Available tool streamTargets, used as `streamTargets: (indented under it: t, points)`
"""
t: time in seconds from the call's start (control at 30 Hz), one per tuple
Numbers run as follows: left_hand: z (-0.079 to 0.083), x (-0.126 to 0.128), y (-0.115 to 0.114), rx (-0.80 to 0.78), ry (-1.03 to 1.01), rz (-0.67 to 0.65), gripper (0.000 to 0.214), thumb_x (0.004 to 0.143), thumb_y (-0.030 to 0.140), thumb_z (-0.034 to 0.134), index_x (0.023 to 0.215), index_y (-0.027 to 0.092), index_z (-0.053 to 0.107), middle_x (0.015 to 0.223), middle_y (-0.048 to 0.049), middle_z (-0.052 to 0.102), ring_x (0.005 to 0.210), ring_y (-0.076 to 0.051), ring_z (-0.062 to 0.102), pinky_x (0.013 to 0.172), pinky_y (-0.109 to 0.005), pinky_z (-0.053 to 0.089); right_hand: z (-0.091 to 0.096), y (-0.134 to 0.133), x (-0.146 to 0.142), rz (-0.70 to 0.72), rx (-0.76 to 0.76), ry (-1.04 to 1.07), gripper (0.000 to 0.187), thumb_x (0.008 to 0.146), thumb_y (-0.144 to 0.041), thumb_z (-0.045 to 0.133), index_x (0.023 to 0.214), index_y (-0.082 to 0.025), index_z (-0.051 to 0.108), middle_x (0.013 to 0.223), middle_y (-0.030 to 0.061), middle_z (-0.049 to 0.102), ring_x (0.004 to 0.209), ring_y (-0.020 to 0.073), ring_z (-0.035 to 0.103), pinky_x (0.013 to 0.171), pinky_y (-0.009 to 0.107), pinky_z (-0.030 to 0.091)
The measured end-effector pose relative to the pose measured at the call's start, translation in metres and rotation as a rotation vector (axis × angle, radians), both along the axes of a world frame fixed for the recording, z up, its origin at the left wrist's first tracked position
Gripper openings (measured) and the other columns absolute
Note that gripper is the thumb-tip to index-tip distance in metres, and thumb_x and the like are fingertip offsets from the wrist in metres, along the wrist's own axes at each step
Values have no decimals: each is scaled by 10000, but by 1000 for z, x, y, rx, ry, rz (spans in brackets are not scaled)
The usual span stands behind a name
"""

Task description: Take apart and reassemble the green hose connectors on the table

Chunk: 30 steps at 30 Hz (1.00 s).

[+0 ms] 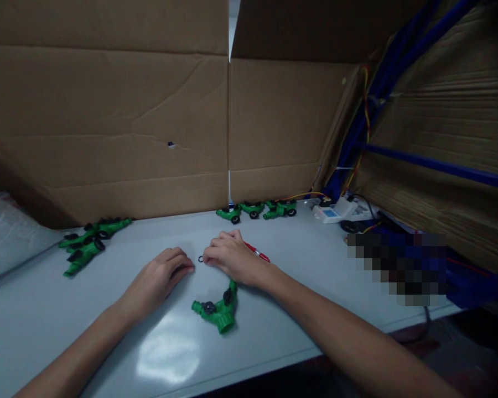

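A small black rubber ring (200,258) shows at the fingertips of my right hand (232,257), which is closed in a pinch on its edge. Just left of the ring is my left hand (160,276), thumb and fingers pressed together; whatever may be between them is hidden. Behind my right wrist lies a red pen-like tool (257,252), partly covered by the hand. A green Y-shaped hose splitter (222,316) with two dark valve levers rests on the table in front of my hands, its wide end towards me.
Several more green splitters lie at the back (251,209) and others in a group at the left (85,249). A white bag (16,237) sits on the left edge. At the right are a white power strip (332,214), cables and a blue frame (348,143). Cardboard (108,110) walls the back.
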<state>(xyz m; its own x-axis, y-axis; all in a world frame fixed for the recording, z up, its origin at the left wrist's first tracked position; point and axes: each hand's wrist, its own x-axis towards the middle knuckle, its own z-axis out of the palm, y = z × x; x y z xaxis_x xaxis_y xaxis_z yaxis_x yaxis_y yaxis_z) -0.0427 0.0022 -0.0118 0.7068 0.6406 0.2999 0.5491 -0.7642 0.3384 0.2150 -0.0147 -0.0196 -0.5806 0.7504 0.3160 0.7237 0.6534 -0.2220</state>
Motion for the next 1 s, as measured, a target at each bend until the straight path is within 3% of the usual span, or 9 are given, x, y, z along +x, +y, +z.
streamTargets:
  t: [0.27,0.57,0.73,1.0]
  points:
    - [3,-4,5,-91,6,-26,244,1052,375,582,1203,265,739,1146,-60,681,1043,-201,664,945,-315,523,5,-5,9,18,-18,41,135,1072,-235,590,1092,-260,721,1060,37,719,1045,232,512,893,380,224]
    - [4,-5,3,-118,-17,46,282,979,477,679,1083,227,757,1042,-53,667,836,-181,650,768,-299,524,2,-5,8,-36,21,30,50,1031,-302,673,1053,-274,707,1059,28,724,1057,262,548,921,403,262]
    - [1,0,0,-113,-43,76,231,988,435,672,1007,218,749,997,-43,667,825,-180,641,765,-300,510,3,-5,1,-87,31,31,150,1034,-387,664,990,-246,691,1027,30,713,1035,252,556,893,394,262]
    - [11,0,-4,-191,-34,38,246,999,402,658,1159,231,734,1061,-53,668,871,-183,646,786,-298,517,-3,-4,2,-31,0,52,89,1029,-333,675,1079,-261,694,1085,27,715,1068,239,555,917,381,244]
